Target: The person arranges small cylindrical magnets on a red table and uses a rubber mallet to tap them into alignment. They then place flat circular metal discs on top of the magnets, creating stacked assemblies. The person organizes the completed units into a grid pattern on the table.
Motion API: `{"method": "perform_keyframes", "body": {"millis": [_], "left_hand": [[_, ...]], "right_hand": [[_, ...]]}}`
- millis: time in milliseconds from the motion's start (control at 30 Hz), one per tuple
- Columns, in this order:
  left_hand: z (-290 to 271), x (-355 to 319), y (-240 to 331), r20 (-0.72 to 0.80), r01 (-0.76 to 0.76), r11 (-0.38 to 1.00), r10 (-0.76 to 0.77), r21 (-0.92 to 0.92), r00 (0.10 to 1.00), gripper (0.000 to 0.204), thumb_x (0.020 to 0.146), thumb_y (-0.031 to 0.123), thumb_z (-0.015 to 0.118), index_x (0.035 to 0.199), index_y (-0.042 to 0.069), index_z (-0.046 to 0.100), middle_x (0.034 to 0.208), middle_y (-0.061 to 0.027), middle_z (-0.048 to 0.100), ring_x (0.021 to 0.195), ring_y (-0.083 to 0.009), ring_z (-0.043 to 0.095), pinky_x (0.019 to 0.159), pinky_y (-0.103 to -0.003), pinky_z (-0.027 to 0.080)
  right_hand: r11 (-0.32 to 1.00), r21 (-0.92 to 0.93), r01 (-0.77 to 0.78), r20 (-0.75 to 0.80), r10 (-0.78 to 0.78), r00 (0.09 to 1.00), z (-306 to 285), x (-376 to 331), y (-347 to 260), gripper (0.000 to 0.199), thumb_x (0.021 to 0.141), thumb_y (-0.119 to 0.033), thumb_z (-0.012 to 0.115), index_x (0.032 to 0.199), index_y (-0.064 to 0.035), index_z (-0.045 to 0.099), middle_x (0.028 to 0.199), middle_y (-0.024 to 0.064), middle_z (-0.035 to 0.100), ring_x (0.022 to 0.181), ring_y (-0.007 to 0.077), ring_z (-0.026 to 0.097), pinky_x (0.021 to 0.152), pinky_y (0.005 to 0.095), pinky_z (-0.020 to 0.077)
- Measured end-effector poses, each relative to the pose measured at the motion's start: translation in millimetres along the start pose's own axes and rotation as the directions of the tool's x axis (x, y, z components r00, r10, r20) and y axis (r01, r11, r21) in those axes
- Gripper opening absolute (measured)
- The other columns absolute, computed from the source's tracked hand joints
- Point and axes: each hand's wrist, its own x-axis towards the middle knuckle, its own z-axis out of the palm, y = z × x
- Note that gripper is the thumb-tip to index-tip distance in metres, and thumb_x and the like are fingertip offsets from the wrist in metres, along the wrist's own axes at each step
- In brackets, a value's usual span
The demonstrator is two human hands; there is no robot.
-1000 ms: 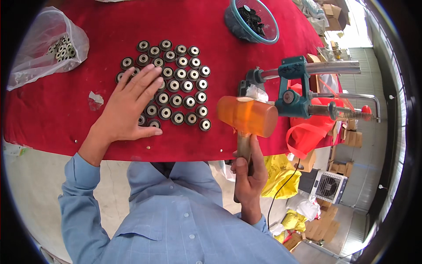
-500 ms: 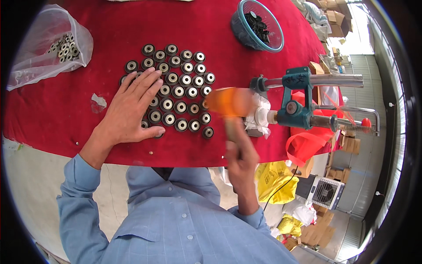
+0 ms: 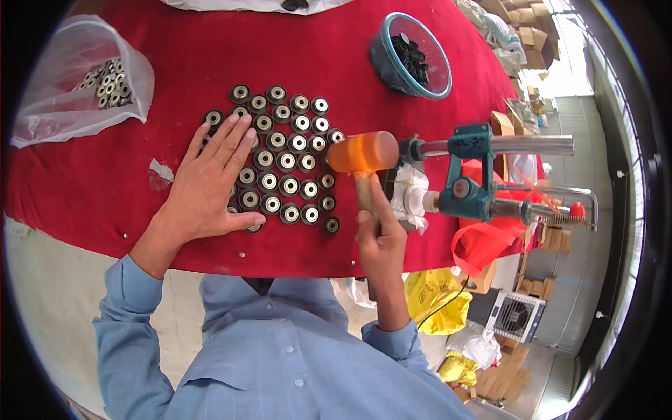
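My left hand (image 3: 199,189) lies flat with fingers stretched over the left side of a cluster of small black wheels with metal bearing centres (image 3: 289,185). The wheels lie in rough rows on the red-covered table, and my palm and fingers hide some of them. My right hand (image 3: 383,248) is wrapped around the handle of a mallet with an orange, see-through head (image 3: 362,152). The mallet head is over the right edge of the cluster and hides part of it. Whether it touches a wheel I cannot tell.
A teal hand press (image 3: 470,171) stands just right of the mallet. Farther back is a blue basin (image 3: 386,70) of black parts. At the far left sits a clear plastic bag (image 3: 136,73) with loose bearings. Red strapping (image 3: 476,248) hangs beside the press.
The mallet head, blurred before, now shows sharply and sits slightly farther back over the wheels. My left hand stays flat in place. The whole view has shifted a little.
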Motion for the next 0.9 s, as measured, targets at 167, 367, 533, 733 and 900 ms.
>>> {"method": "perform_keyframes", "body": {"millis": [167, 367, 533, 733, 900], "left_hand": [[3.3, -3.6, -2.3, -0.005, 0.008, 1.0, -0.008, 0.013, 1.0, 0.124, 0.076, 0.072, 0.079, 0.163, -0.006, 0.039, 0.175, -0.0217, 0.032, 0.165, -0.0355, 0.026, 0.135, -0.058, 0.018], [3.0, -1.9, -1.8, 0.038, 0.012, 1.0, -0.012, -0.004, 0.999, 0.125, 0.078, 0.074, 0.076, 0.167, -0.004, 0.034, 0.177, -0.0216, 0.029, 0.166, -0.0366, 0.024, 0.135, -0.058, 0.016], [4.3, -4.1, -4.7, 0.034, 0.02, 1.0, -0.019, -0.017, 0.999, 0.127, 0.077, 0.074, 0.075, 0.168, -0.003, 0.031, 0.178, -0.0213, 0.027, 0.166, -0.0372, 0.023, 0.135, -0.058, 0.016], [4.5, -4.0, -5.0, 0.026, 0.017, 1.0, -0.017, -0.025, 1.0, 0.127, 0.075, 0.072, 0.078, 0.168, -0.003, 0.032, 0.177, -0.0217, 0.028, 0.166, -0.0374, 0.025, 0.135, -0.058, 0.016], [5.8, -2.3, -4.6, 0.007, -0.01, 0.999, 0.01, -0.034, 1.0, 0.127, 0.075, 0.07, 0.079, 0.167, -0.003, 0.033, 0.177, -0.0224, 0.028, 0.166, -0.0375, 0.025, 0.135, -0.059, 0.016]], "right_hand": [[0.97, 0.201, -0.141, -0.005, 0.145, 0.989, -20.1, 12.8, -27.4, 0.061, 0.106, 0.0, 0.059, 0.165, -0.0109, 0.051, 0.093, 0.0014, 0.067, 0.072, 0.0053, 0.057, 0.067, 0.0219, 0.0497], [0.996, -0.078, 0.052, -0.009, -0.053, 0.999, 5.8, 36.6, 6.7, 0.06, 0.106, -0.001, 0.06, 0.165, -0.0121, 0.052, 0.098, 0.0017, 0.069, 0.073, 0.0067, 0.057, 0.068, 0.0249, 0.0518], [0.999, -0.031, -0.007, 0.038, 0.008, 0.999, -15.4, 45.4, -9.8, 0.059, 0.106, -0.002, 0.059, 0.164, -0.0125, 0.053, 0.099, 0.0008, 0.069, 0.073, 0.0058, 0.057, 0.067, 0.0228, 0.0504], [0.99, 0.092, 0.102, -0.056, -0.097, 0.994, 2.5, 73.7, -41.4, 0.056, 0.108, -0.004, 0.058, 0.164, -0.0124, 0.053, 0.104, 0.0032, 0.07, 0.075, 0.0056, 0.059, 0.068, 0.0226, 0.051], [0.995, -0.062, 0.081, 0.052, -0.078, 0.996, 21.0, 93.8, -13.3, 0.06, 0.106, -0.003, 0.059, 0.165, -0.0129, 0.052, 0.103, 0.0029, 0.071, 0.073, 0.0065, 0.058, 0.067, 0.025, 0.0519]]}}
